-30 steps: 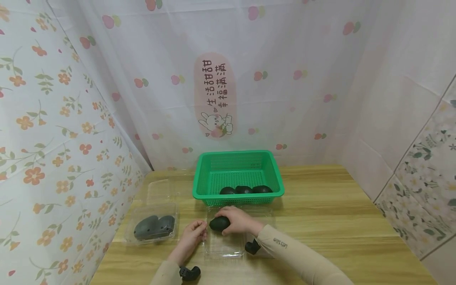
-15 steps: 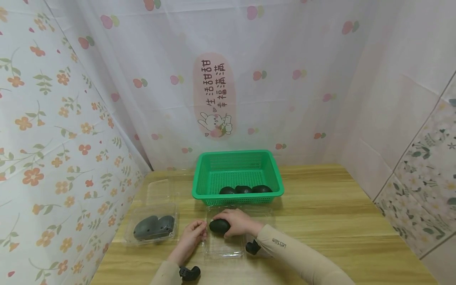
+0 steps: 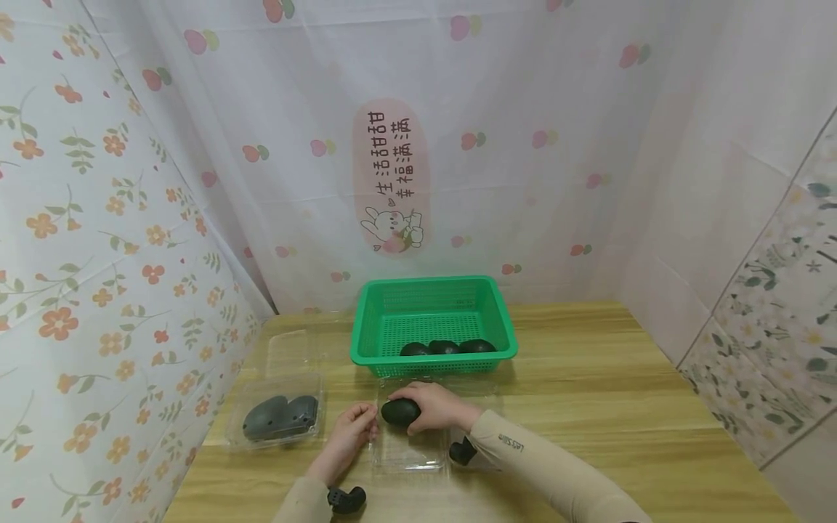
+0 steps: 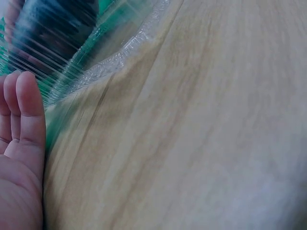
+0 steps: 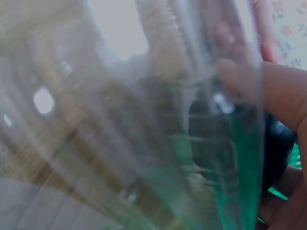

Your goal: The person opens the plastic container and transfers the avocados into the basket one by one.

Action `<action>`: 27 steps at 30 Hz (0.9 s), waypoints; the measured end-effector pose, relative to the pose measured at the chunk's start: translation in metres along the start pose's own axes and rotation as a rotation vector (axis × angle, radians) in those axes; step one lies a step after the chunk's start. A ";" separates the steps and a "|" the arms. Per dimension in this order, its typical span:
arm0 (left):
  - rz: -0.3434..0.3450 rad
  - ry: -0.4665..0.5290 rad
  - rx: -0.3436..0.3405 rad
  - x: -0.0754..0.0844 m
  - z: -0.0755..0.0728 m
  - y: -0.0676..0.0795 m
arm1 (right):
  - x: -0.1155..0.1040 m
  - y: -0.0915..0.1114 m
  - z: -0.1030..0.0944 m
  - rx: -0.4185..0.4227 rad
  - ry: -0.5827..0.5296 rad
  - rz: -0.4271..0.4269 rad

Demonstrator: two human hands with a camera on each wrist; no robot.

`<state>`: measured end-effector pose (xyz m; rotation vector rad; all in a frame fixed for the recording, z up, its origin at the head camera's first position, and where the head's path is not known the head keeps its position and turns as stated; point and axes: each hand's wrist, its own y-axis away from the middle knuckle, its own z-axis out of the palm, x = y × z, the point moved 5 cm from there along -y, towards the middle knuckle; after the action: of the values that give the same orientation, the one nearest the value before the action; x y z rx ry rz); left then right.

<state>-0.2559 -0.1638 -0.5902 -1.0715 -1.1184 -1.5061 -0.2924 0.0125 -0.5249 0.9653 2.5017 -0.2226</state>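
Note:
My right hand (image 3: 434,405) grips a dark avocado (image 3: 400,412) over the far left part of a clear plastic clamshell box (image 3: 412,461). In the right wrist view, the avocado (image 5: 278,148) shows between thumb and fingers, partly behind the blurred clear plastic. My left hand (image 3: 353,428) is at the box's left edge, its thumb and fingertips pinching the rim. The left wrist view shows fingers of this hand (image 4: 21,143) beside the ribbed plastic wall (image 4: 120,60); its thumb is out of sight there.
A green basket (image 3: 434,360) behind the box holds 3 dark avocados (image 3: 445,347) along its near side. To the left stands another clear clamshell box (image 3: 319,410), lid raised, with dark avocados (image 3: 277,418) inside. Wooden table (image 3: 601,392) extends to the right; a patterned curtain (image 3: 523,181) hangs behind.
Both hands stay nearly in place, with the avocado still in the right hand and the left at the box's edge. The head view has shifted slightly.

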 end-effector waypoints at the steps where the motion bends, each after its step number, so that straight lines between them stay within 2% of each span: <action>1: 0.002 0.000 -0.001 0.000 0.000 0.000 | 0.000 0.000 0.000 -0.003 -0.007 -0.001; 8: 0.016 -0.007 -0.013 0.003 -0.001 0.000 | -0.002 -0.004 -0.007 0.010 -0.020 -0.033; 17: 0.014 -0.028 -0.005 0.006 -0.001 -0.003 | -0.004 -0.004 -0.019 0.008 -0.070 -0.023; 22: -0.004 -0.021 0.015 0.002 -0.002 -0.003 | -0.006 -0.004 -0.022 -0.010 -0.073 -0.023; 27: 0.001 -0.018 0.005 -0.002 -0.004 -0.002 | -0.005 -0.003 -0.025 -0.024 -0.081 -0.025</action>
<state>-0.2583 -0.1674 -0.5936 -1.0839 -1.1326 -1.4950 -0.2996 0.0146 -0.5005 0.8979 2.4381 -0.2342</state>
